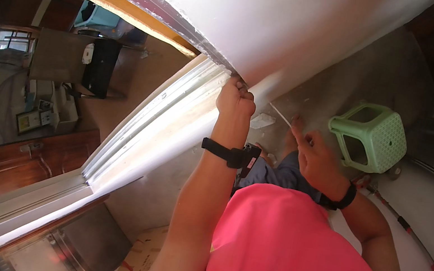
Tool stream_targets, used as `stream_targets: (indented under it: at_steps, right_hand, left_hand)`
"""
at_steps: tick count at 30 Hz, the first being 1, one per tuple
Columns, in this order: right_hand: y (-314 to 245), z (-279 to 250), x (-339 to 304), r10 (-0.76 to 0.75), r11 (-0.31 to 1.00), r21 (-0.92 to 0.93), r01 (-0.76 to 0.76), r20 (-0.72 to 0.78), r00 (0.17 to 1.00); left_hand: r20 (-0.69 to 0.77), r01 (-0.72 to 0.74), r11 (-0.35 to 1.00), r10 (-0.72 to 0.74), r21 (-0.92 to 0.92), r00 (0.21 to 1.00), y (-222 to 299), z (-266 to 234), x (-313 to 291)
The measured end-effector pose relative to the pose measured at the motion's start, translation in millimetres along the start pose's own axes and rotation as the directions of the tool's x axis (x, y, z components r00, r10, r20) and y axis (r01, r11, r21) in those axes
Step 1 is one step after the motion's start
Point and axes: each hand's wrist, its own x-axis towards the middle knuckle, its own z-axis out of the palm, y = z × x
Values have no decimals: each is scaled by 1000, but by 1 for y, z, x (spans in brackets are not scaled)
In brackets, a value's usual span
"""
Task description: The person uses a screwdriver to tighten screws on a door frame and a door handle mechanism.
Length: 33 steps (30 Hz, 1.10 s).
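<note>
My left hand [237,98] is raised to the corner where the white sliding-door or window frame [160,105] meets the white wall [281,15]. Its fingers are curled in; what they hold, if anything, is hidden. Lower and to the right, my right hand [319,162] is closed around a thin pale rod [280,114], which points up and left toward the wall. The rod's exact kind cannot be made out. Both wrists wear black straps, and a small dark device [249,160] is fixed at the left one.
A light green plastic stool [370,138] stands on the floor at the right. Beyond the frame, a room shows a brown wooden door [31,163] and a dark chair [101,68]. A cardboard box [139,259] lies below my left arm. A red and black pole [404,223] rests at the right.
</note>
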Motion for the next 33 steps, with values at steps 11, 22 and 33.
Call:
stream_targets:
  at_steps: [11, 22, 33]
  right_hand:
    - [-4, -15, 6, -68, 998, 4, 68, -48, 997]
    - [-6, -6, 14, -63, 995, 71, 66, -45, 997]
    - [-23, 37, 59, -60, 988, -140, 63, 28, 998]
  left_hand:
    - [-142, -253, 961, 267, 109, 953, -15, 10, -10]
    - [-102, -405, 878, 442, 256, 891, 8, -42, -16]
    - [22, -504, 757, 545, 416, 838, 40, -88, -48]
